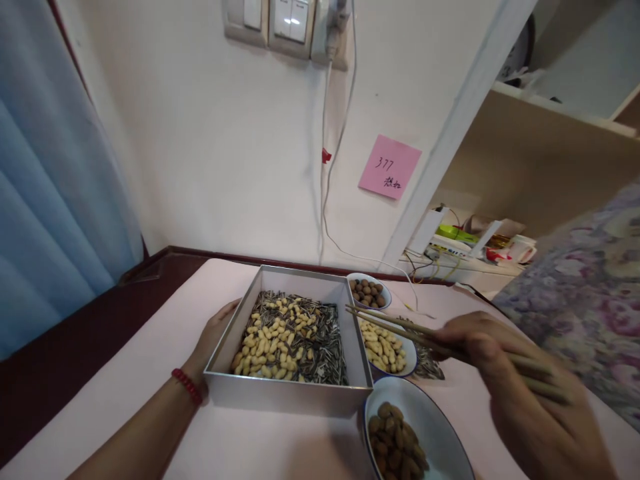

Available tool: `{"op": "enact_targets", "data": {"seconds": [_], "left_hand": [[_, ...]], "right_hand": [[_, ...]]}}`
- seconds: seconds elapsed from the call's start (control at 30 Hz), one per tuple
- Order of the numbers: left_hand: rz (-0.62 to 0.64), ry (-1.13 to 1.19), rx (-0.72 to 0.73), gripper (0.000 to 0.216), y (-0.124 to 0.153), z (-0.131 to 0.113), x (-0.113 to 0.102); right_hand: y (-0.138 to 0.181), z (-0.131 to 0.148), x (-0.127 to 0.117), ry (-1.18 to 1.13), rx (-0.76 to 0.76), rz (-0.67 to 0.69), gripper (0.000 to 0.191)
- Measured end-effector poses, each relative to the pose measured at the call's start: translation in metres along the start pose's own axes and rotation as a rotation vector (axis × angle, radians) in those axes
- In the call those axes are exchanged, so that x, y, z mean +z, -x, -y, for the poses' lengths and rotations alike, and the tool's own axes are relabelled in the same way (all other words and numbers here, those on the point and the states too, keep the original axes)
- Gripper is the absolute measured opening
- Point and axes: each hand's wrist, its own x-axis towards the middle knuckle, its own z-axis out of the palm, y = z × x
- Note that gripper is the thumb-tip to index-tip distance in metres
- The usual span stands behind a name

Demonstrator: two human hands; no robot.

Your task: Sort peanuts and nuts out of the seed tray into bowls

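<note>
head view: the right hand [520,387] grips chopsticks [400,321], tips near the right rim of the box [285,397] on the table [165,353]; the left hand [213,343] is at the box's left wall, its grip i cannot tell.

A white wall [210,133] bears switches [291,23] and a pink note [390,167]; a cord [324,200] trails onto the surface [150,353]. Blue curtain [55,167] left; cluttered shelves [555,113] and floral cloth [595,300] right.
</note>
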Motion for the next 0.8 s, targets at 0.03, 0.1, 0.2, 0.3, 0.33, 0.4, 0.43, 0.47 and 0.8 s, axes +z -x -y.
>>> {"op": "enact_targets", "data": {"seconds": [0.03,0.1,0.2,0.3,0.33,0.4,0.43,0.47,0.8], "left_hand": [[0.004,0.024,-0.008,0.058,0.001,0.000,0.001],[0.016,0.066,-0.019,0.055,0.004,-0.001,0.003],[0.035,0.108,-0.024,0.050,0.007,-0.002,0.005],[0.032,0.132,-0.020,0.048,0.007,0.000,0.006],[0.032,0.137,-0.020,0.048,0.006,0.001,0.006],[0.030,0.143,-0.025,0.048,0.005,0.003,0.006],[0.028,0.145,-0.028,0.048,0.004,0.004,0.006],[0.026,0.145,-0.032,0.048,0.004,0.005,0.005],[0.032,0.150,-0.045,0.047,0.003,0.004,0.004]], "right_hand": [[-0.005,0.000,0.009,-0.041,0.009,0.056,0.024],[-0.015,-0.005,0.025,-0.097,0.058,0.159,0.028],[-0.025,-0.015,0.045,-0.093,0.118,0.275,0.036],[-0.031,-0.017,0.059,-0.069,0.115,0.335,0.041],[-0.031,-0.017,0.062,-0.067,0.115,0.347,0.041],[-0.032,-0.017,0.067,-0.061,0.123,0.362,0.042],[-0.032,-0.017,0.069,-0.056,0.128,0.365,0.042],[-0.032,-0.018,0.071,-0.052,0.133,0.365,0.042],[-0.032,-0.025,0.084,-0.051,0.164,0.376,0.045]]}}
